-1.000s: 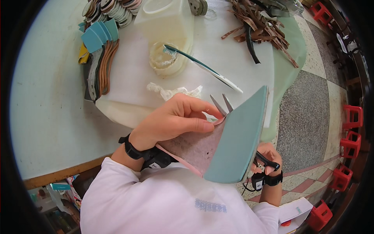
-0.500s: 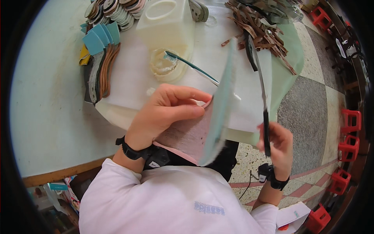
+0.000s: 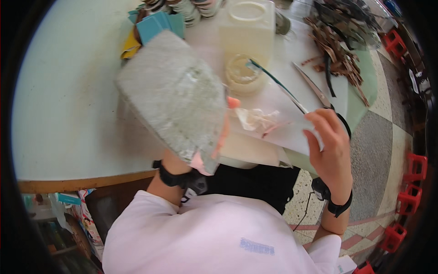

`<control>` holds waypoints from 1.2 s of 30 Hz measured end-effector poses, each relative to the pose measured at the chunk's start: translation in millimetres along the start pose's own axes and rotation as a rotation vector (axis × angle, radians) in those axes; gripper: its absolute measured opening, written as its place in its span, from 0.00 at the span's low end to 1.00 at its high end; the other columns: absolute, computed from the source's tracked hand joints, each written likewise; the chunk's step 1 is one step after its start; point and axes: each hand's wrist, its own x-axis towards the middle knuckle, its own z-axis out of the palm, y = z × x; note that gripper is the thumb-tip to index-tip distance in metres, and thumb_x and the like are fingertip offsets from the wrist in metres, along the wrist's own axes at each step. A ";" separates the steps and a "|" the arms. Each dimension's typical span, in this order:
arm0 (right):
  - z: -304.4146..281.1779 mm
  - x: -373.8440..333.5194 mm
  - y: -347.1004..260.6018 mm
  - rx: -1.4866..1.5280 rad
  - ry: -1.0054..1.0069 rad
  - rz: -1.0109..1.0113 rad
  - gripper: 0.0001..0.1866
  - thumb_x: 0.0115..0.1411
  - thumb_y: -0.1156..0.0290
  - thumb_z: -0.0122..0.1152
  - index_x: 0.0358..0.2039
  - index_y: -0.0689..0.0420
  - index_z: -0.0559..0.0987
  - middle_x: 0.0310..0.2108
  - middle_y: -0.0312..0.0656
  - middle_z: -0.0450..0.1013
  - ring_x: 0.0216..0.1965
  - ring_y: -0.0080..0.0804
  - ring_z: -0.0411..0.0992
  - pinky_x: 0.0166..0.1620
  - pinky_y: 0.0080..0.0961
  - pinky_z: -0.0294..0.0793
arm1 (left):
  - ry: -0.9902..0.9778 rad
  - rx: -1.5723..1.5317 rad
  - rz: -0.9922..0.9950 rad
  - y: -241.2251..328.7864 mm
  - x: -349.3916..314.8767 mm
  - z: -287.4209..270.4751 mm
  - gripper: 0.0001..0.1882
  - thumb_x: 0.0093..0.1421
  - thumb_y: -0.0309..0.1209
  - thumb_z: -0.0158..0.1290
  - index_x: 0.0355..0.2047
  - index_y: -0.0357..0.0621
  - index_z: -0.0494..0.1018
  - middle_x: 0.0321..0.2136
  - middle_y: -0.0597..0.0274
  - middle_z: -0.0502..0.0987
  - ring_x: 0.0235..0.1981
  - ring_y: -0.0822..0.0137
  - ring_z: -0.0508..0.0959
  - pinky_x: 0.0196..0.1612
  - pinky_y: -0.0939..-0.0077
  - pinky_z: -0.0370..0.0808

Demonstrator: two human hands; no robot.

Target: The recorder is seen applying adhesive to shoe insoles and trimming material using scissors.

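Observation:
My left hand [image 3: 224, 133] grips a flat, grey, rough-faced piece [image 3: 175, 93] with a pink layer showing at its lower corner. It is tilted face-up, hides most of that hand and is blurred. My right hand [image 3: 332, 144] has its thumb and fingers apart, with the fingertips at the handle end of a green and white toothbrush [image 3: 279, 86]. Whether they touch it I cannot tell. The brush head rests in a round, pale cup [image 3: 245, 86] of whitish stuff. Scissors [image 3: 317, 90] lie on the table, their black handles partly behind my right hand.
A translucent plastic container [image 3: 246, 34] adjoins the cup. Crumpled white tissue [image 3: 255, 118] lies nearer me. Brown scraps [image 3: 337, 55] are heaped at the far right. Blue pieces [image 3: 157, 26] and stacked soles [image 3: 182, 13] stand at the back left. Red stools [image 3: 408, 198] line the floor.
My right hand has put the scissors on the table and moved to the toothbrush's handle end. My left hand has swung the piece leftward, turning its grey face up. The view has shifted.

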 end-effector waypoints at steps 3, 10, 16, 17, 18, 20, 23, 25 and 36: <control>23.6 9.4 -15.9 0.062 -0.114 0.059 0.10 0.44 0.84 0.57 0.29 0.63 0.72 0.32 0.47 0.68 0.27 0.41 0.70 0.32 0.33 0.70 | -0.192 -0.144 0.009 -6.0 5.6 -9.2 0.41 0.54 0.55 0.42 0.49 0.23 0.58 0.16 0.51 0.67 0.09 0.68 0.64 0.13 0.78 0.59; 19.9 14.5 0.4 0.013 0.234 0.273 0.08 0.50 0.86 0.51 0.30 0.61 0.74 0.24 0.43 0.69 0.21 0.34 0.69 0.25 0.27 0.67 | -0.306 -0.279 0.061 -9.0 4.4 -35.7 0.40 0.53 0.55 0.43 0.47 0.24 0.60 0.16 0.53 0.68 0.09 0.71 0.63 0.14 0.81 0.58; 32.5 38.4 -47.8 -0.101 0.458 0.086 0.19 0.47 0.89 0.48 0.40 0.60 0.72 0.36 0.45 0.68 0.28 0.28 0.68 0.26 0.18 0.65 | -0.285 -0.250 -0.037 -11.1 6.2 -46.1 0.33 0.56 0.50 0.44 0.45 0.26 0.61 0.15 0.53 0.68 0.09 0.73 0.63 0.13 0.81 0.58; 34.3 35.4 -63.0 0.031 0.373 0.094 0.20 0.46 0.89 0.47 0.41 0.61 0.71 0.37 0.45 0.68 0.29 0.28 0.68 0.27 0.18 0.65 | -0.276 -0.239 -0.063 -7.6 6.0 -42.4 0.32 0.57 0.49 0.43 0.44 0.27 0.61 0.15 0.53 0.67 0.09 0.73 0.63 0.12 0.82 0.58; 36.8 34.2 -75.6 0.344 0.306 0.129 0.17 0.44 0.89 0.46 0.37 0.64 0.71 0.36 0.45 0.69 0.27 0.26 0.69 0.27 0.17 0.66 | -0.273 -0.223 -0.092 -5.7 7.1 -38.9 0.30 0.58 0.48 0.43 0.44 0.27 0.61 0.14 0.53 0.67 0.09 0.73 0.63 0.12 0.82 0.59; 45.7 34.8 -89.4 0.692 0.174 0.153 0.12 0.47 0.87 0.47 0.33 0.65 0.71 0.32 0.43 0.70 0.25 0.23 0.69 0.26 0.15 0.67 | -0.249 -0.197 -0.129 -7.1 5.2 -39.0 0.28 0.58 0.48 0.43 0.44 0.30 0.61 0.14 0.53 0.68 0.08 0.73 0.63 0.11 0.83 0.58; 50.2 46.8 -104.0 0.902 0.058 0.318 0.07 0.49 0.83 0.53 0.31 0.65 0.72 0.26 0.40 0.70 0.22 0.18 0.69 0.24 0.12 0.67 | -0.159 -0.018 -0.135 -0.5 -1.7 -35.4 0.27 0.58 0.49 0.44 0.41 0.33 0.63 0.15 0.52 0.68 0.08 0.72 0.63 0.10 0.84 0.58; 46.5 57.6 -109.1 0.961 -0.013 0.419 0.06 0.50 0.81 0.56 0.30 0.65 0.72 0.22 0.37 0.70 0.22 0.16 0.68 0.23 0.11 0.66 | -0.203 -0.194 -0.212 0.0 -3.6 -44.3 0.25 0.57 0.46 0.48 0.43 0.36 0.62 0.21 0.53 0.70 0.16 0.72 0.66 0.18 0.83 0.63; 53.4 52.8 -110.0 0.863 -0.065 0.404 0.04 0.49 0.80 0.56 0.23 0.68 0.72 0.12 0.36 0.66 0.14 0.13 0.62 0.18 0.12 0.61 | 0.159 0.235 0.024 -30.5 -20.7 -51.4 0.23 0.60 0.48 0.44 0.34 0.36 0.68 0.17 0.55 0.69 0.13 0.71 0.67 0.13 0.84 0.61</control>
